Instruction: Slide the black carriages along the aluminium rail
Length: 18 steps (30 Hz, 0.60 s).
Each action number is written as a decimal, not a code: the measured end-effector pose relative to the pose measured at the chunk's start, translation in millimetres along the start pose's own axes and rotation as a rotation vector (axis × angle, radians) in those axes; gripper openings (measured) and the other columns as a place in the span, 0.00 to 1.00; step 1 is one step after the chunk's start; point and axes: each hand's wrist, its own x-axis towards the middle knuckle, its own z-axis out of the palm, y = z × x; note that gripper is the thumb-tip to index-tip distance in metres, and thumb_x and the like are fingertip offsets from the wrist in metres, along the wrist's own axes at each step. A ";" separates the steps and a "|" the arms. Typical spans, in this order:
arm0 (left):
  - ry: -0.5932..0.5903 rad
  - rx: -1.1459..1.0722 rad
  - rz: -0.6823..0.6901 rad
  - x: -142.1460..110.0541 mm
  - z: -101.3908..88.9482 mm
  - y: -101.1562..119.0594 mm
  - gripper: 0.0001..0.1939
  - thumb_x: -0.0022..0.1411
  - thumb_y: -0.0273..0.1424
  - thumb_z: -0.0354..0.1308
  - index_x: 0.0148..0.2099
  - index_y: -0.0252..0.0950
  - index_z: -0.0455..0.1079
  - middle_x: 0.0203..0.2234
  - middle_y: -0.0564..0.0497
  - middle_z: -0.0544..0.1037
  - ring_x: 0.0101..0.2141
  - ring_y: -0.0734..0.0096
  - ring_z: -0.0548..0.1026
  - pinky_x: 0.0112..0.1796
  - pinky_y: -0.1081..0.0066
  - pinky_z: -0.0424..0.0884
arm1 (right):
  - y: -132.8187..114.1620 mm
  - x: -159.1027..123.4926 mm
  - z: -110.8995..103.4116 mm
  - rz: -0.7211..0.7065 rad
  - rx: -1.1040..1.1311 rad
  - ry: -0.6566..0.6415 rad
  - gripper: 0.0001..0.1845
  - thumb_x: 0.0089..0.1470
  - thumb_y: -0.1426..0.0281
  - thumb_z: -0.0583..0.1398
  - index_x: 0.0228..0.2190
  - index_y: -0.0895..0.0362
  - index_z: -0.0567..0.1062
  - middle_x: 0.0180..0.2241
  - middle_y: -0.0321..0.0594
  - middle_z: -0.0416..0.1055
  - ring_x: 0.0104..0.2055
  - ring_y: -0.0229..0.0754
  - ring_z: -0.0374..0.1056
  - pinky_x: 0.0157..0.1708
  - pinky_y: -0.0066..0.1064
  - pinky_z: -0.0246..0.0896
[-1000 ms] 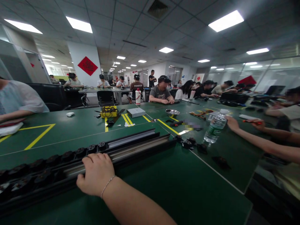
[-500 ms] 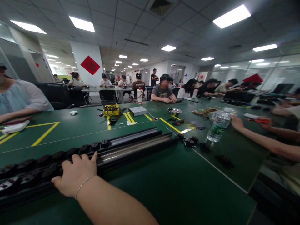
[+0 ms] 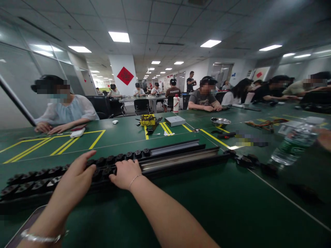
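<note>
The green tabletop point(image 3: 181, 206) spreads beneath the left hand point(image 3: 76, 181) and the right hand point(image 3: 127, 174) and runs on well ahead of them. Two long black tracks, a near track point(image 3: 183, 162) and a far track point(image 3: 178, 148), lie side by side just under and beyond the hands, reaching out past both. A clear water bottle point(image 3: 293, 144) stands well to the right of the right hand, with another person's hand point(image 3: 325, 137) beside it. Straight ahead, across the tabletop, are a flat grey box point(image 3: 175, 121) and a yellow box point(image 3: 147, 120) with dark cables on top.

The left hand has its thumb and fingers spread apart above the tracks; whether it touches anything cannot be told. The right hand curls its fingers down over the near track, where the row of parts ends; whether it pinches one is hidden.

A metal bowl point(image 3: 220, 125) sits ahead and right of the right hand. Smallest are the round black parts point(image 3: 24, 187), lined up in both tracks under and left of the hands.
</note>
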 end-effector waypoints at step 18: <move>-0.088 0.237 0.118 -18.4 23.2 48.6 0.19 0.58 0.30 0.42 0.46 0.36 0.70 0.51 0.46 0.69 0.55 0.57 0.61 0.53 0.55 0.57 | -4.4 1.6 8.6 -0.093 0.022 0.104 0.15 0.51 0.62 0.53 0.42 0.51 0.68 0.43 0.37 0.69 0.45 0.43 0.63 0.43 0.37 0.55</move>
